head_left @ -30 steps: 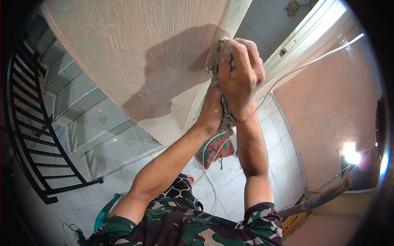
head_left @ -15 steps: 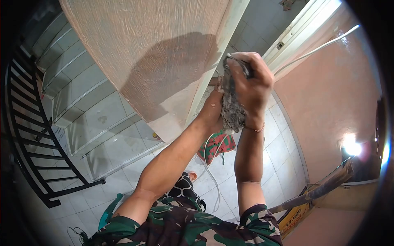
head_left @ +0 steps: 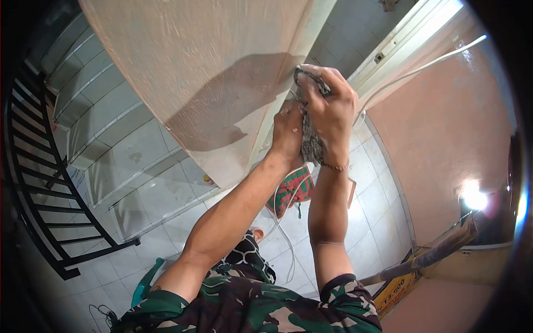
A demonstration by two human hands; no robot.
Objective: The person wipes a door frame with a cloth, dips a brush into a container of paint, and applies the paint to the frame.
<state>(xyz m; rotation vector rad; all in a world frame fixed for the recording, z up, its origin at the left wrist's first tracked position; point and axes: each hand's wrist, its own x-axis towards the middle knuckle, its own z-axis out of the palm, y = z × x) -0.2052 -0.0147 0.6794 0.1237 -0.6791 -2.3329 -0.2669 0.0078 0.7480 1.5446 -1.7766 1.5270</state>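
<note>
A mottled grey rag (head_left: 312, 136), crumpled and dirty-looking, hangs from my right hand (head_left: 336, 105), whose fingers and thumb are closed on its upper part. Just left of it, my left hand (head_left: 287, 130) is curled at the narrow edge of the door (head_left: 222, 72), with pale smears on its knuckles. The rag hides part of those fingers, so what they grip cannot be made out. The door face is brownish pink with streaky brush marks, and a shadow falls across it.
Tiled stairs (head_left: 125, 125) with a black railing (head_left: 55, 205) rise at the left. A white cable (head_left: 286, 238) runs over the floor past a red and green cloth (head_left: 291, 194). At the right are a pink wall (head_left: 444, 127), a bright lamp (head_left: 476, 198) and a dark pole (head_left: 427, 258).
My right hand has moved slightly left and up with the rag, closer to the door edge. More of my left hand now shows, its fingers curled beside the rag.
</note>
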